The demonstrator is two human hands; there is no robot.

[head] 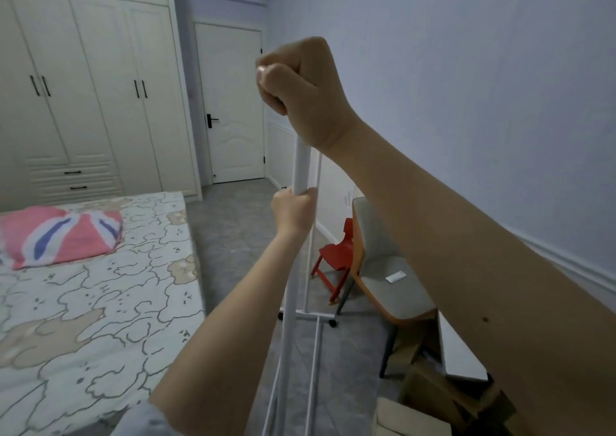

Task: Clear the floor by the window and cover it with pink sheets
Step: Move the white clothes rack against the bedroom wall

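Both hands grip one upright of a white wheeled garment rack (301,175). Right hand (300,92) is closed in a fist around the top of the upright; left hand (293,210) is wrapped around the same tube lower down, thumb and fingers curled about it. No part of either hand is free.

Spatial relation governing the next move:
- Rack long axis: the gripped upright runs vertically, directly ahead of the person. The base rails run along the floor (233,235) from the near foreground toward a crossbar with castors (331,324) farther off.
- Hand position: right hand high, left hand low, both on the same tube, so steering force is likely applied at two heights.
- Clearance: the bed (93,285) lies to the left; a grey chair (383,275), a red child's chair (336,255) and cardboard boxes (443,399) lie to the right, near the rack's base.

Judgement: the rack is being cleared from the floor area; the open lane runs ahead toward the door (233,102). No pink sheets or window are in view.
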